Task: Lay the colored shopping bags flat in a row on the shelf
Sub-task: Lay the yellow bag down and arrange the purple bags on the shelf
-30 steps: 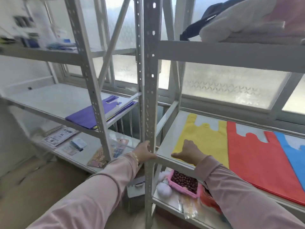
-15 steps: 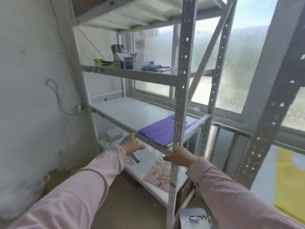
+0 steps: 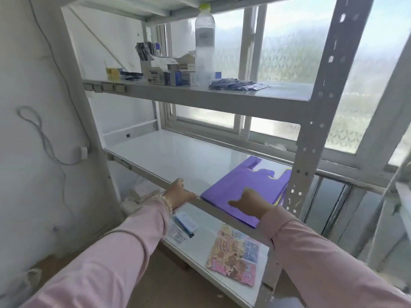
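Observation:
A stack of flat shopping bags, purple (image 3: 249, 187) on top with a yellow edge showing beneath, lies at the right end of the white middle shelf (image 3: 169, 156). My right hand (image 3: 249, 202) rests palm down on the near part of the purple bag, thumb out to the left. My left hand (image 3: 180, 193) touches the shelf's front edge just left of the stack, fingers relaxed. Both arms wear pink sleeves.
A grey perforated upright (image 3: 311, 121) stands right of the stack. The upper shelf holds a plastic bottle (image 3: 204, 45), small boxes (image 3: 169, 72) and dark packets. The lower shelf carries a colourful booklet (image 3: 233, 256) and cards (image 3: 184, 225). A wall with a cable is at left.
The view has swung left from the shelf with yellow, red and blue bags. My right hand has moved from the upright onto the purple bag. My left hand has come to the shelf edge.

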